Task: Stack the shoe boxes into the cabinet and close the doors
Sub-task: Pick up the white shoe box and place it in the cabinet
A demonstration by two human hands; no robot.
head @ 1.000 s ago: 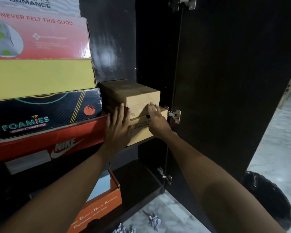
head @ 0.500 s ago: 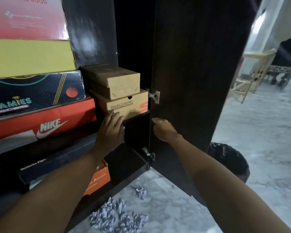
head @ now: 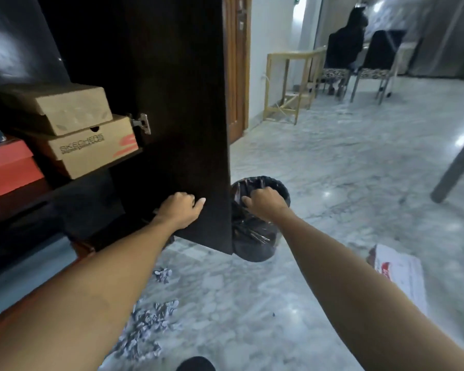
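Note:
Two brown shoe boxes are stacked at the right end of the cabinet shelf: a plain one (head: 65, 108) on top of a Skechers box (head: 91, 151). A red box (head: 8, 167) lies to their left. The dark right cabinet door (head: 172, 89) stands open beside them. My left hand (head: 181, 210) hovers in front of the door's lower inner face, fingers curled, holding nothing. My right hand (head: 263, 204) is just past the door's free edge, above a bin, fingers curled and empty. A white and red shoe box (head: 397, 274) lies on the floor at the right.
A black-lined waste bin (head: 255, 245) stands behind the door's lower corner. Shredded paper (head: 145, 325) litters the marble floor below. A wooden side table (head: 289, 84) and chairs (head: 381, 57) stand further back. A dark table leg (head: 456, 167) slants at the right.
Both hands left the brown boxes and dropped lower. The right hand moved around the door's free edge. My view swung right, toward the room.

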